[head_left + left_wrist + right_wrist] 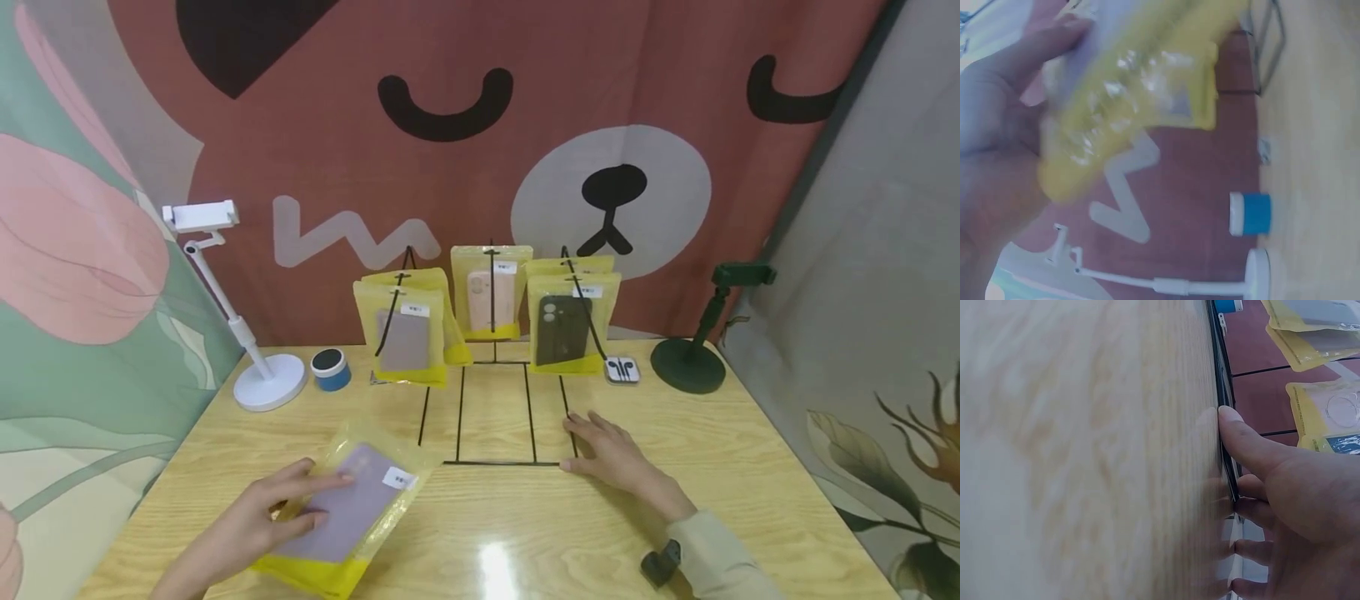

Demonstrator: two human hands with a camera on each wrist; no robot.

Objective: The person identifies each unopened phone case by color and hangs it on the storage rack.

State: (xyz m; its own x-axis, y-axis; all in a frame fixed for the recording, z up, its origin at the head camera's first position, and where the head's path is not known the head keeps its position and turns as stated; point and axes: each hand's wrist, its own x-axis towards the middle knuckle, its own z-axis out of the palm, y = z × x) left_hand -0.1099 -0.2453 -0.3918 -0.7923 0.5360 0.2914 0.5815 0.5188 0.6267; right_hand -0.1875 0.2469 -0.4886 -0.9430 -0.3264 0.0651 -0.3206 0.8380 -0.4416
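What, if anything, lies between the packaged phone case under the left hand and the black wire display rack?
Nothing visible: only bare table separates the packaged phone case, gripped by the left hand, from the rack, whose base the right hand touches.

Six yellow packets with phone cases show: one purple-case packet [347, 510] lying under the left hand [258, 521], and five hanging on the one black wire rack [495, 417]. Two phone stands are on the table [750, 467], a white stand [247, 333] and a dark green stand [697, 342]. There is one blue round tin [331, 369] and one earphone box [622, 369]. Two hands show, the right hand [615, 457] by the rack's foot.
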